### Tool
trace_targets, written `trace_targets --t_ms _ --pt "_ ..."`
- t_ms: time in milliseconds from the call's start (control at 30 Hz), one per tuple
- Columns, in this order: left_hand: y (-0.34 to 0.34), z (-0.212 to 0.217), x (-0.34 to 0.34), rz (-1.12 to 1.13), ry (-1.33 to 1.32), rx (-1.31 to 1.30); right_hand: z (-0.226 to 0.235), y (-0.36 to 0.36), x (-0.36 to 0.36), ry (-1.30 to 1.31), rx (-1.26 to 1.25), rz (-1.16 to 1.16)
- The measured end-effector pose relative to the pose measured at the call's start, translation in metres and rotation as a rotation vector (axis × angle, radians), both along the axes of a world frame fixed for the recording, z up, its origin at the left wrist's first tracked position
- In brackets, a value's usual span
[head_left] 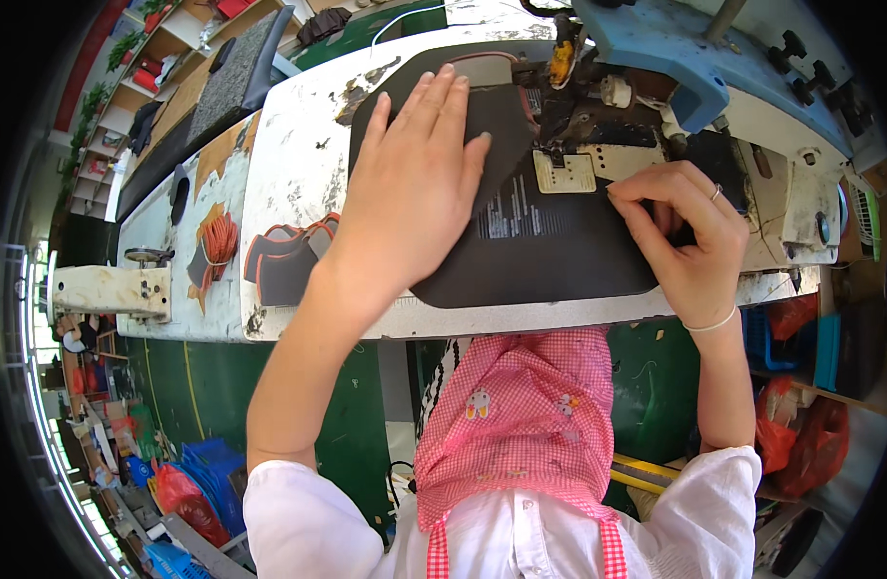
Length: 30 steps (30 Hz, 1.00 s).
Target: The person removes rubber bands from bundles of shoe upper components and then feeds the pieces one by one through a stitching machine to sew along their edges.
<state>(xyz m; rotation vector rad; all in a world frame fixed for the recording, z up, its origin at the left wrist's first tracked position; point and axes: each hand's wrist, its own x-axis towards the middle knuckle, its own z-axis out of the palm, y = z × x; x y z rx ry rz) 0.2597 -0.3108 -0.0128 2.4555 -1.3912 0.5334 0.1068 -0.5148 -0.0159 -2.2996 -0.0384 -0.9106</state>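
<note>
My left hand (pixel 415 179) lies flat, fingers stretched, on a black sheet (pixel 559 270) with rounded corners. The sheet rests on the white table of a blue sewing machine (pixel 646 48). By my left fingertips is a small grey piece with a red edge (pixel 484 70). My right hand (pixel 690 232) is closed in a pinch, thumb and forefinger together at the sheet's right side, beside the metal needle plate (pixel 565 174). Whatever it pinches is too small to make out. Pale streaks mark the sheet between my hands.
Left of my forearm lie several grey pieces with red edges (pixel 281 265). Farther left sits a tied red-and-grey bundle (pixel 217 241). A bobbin winder (pixel 149 256) is at the table's left end. Red bags (pixel 815 449) and a blue basket (pixel 767 338) stand below right.
</note>
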Motion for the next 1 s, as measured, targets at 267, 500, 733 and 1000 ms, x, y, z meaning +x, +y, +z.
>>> trace_targets --t_ms 267,500,733,1000 --pt "0.076 0.036 -0.026 -0.197 0.384 0.167 0.009 0.016 -0.014 -0.051 -0.169 0.185" --pt "0.087 0.038 -0.035 -0.094 0.468 -0.200 0.006 0.062 -0.006 0.034 -0.256 0.312" --pt "0.067 0.027 -0.029 -0.051 0.209 -0.139 0.004 0.065 -0.007 0.038 -0.264 0.290" --pt "0.058 0.009 -0.030 0.011 0.087 -0.227 0.003 0.063 -0.006 0.047 -0.289 0.285"
